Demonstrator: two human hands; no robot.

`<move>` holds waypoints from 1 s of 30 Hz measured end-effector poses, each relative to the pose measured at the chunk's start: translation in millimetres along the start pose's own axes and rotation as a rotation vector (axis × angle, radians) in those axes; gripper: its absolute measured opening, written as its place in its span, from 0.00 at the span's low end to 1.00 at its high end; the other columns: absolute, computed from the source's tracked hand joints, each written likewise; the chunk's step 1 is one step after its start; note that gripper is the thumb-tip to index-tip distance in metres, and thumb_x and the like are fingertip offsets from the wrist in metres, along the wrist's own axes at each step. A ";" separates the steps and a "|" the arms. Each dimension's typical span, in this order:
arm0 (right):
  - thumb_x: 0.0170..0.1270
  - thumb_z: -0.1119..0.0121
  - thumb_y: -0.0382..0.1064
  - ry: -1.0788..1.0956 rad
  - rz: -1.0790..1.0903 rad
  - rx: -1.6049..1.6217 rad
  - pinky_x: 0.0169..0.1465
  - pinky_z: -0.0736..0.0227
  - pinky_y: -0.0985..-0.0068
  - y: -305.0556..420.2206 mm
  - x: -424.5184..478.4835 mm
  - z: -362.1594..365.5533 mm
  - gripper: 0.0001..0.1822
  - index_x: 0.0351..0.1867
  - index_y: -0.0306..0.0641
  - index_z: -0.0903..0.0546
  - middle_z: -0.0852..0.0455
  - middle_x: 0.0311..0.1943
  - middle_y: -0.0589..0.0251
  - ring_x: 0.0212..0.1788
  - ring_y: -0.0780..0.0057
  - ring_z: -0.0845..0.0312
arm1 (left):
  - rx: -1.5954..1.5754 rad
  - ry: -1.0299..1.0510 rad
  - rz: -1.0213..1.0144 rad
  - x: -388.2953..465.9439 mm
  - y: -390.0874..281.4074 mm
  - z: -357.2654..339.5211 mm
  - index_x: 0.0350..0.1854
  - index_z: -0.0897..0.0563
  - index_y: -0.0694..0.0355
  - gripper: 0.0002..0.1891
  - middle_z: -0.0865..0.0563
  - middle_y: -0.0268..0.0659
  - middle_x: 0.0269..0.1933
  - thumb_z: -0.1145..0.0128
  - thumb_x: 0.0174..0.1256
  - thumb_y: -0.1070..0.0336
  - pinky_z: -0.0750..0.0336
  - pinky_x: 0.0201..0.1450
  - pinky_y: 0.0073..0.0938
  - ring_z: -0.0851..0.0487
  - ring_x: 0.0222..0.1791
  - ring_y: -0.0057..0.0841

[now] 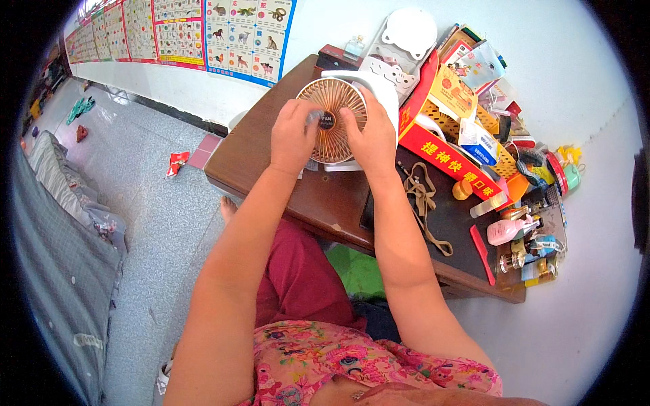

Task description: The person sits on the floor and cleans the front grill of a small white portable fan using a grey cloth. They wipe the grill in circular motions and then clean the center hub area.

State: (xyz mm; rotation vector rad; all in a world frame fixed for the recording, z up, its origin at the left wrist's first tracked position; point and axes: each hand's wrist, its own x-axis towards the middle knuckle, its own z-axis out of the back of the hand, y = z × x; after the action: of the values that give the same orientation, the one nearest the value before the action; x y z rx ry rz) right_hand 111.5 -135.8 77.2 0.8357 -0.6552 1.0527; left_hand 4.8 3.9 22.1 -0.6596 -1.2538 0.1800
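A small round fan with a gold-coloured grille and a white frame lies on the brown wooden desk, its grille facing up. My left hand is at the left part of the grille, fingers bent, with a small greyish, partly see-through thing at the fingertips that I cannot make out. My right hand rests on the right side of the grille and frame, thumb over the front near the dark centre badge and the fingers along the rim. The fan's underside is hidden.
Right of the fan stands a red cardboard box full of packets. A tan cord, a red comb and a pink pump bottle lie or stand nearer the desk's right end. A white lidded container is behind the fan.
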 end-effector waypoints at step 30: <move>0.72 0.26 0.47 -0.035 0.090 -0.097 0.58 0.15 0.56 5.4 3.6 6.1 0.32 0.75 0.40 0.21 0.11 0.61 0.47 0.58 0.44 0.10 | 0.079 -0.173 0.190 0.7 24.8 -1.8 0.53 0.13 0.62 0.10 0.12 0.47 0.51 0.32 0.73 0.71 0.20 0.60 0.46 0.13 0.54 0.50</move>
State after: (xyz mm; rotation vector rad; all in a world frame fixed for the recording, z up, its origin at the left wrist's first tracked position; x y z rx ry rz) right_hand 107.3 -137.8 84.9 0.7469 -0.7735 1.0807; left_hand 12.2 23.6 8.7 -0.7058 -1.3417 0.4503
